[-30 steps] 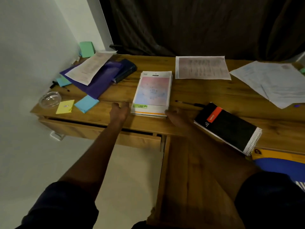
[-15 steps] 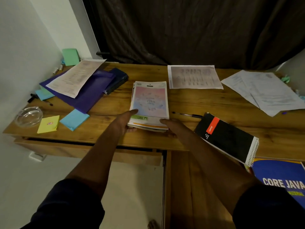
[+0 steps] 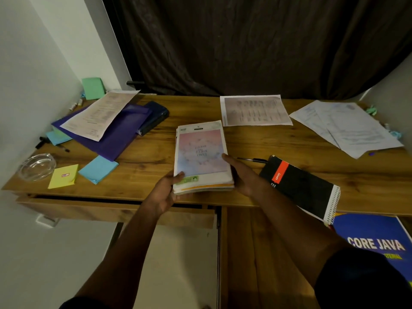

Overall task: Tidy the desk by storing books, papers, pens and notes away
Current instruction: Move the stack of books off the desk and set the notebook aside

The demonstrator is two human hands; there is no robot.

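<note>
Stack of booklets [image 3: 201, 157] at the desk [image 3: 156, 157] front edge, gripped by left hand [image 3: 165, 192] and right hand [image 3: 242, 175] at its near corners. Early stage: spiral notebook [image 3: 298, 186], loose papers [image 3: 347, 128], sticky notes [image 3: 63, 176], pen [image 3: 252, 159] all unstored; drawer [image 3: 111, 210] ajar.

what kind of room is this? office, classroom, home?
Probably a home study corner. A wooden desk sits in a wall corner before a dark curtain, strewn with loose papers, sticky notes and a Core Java book.
</note>
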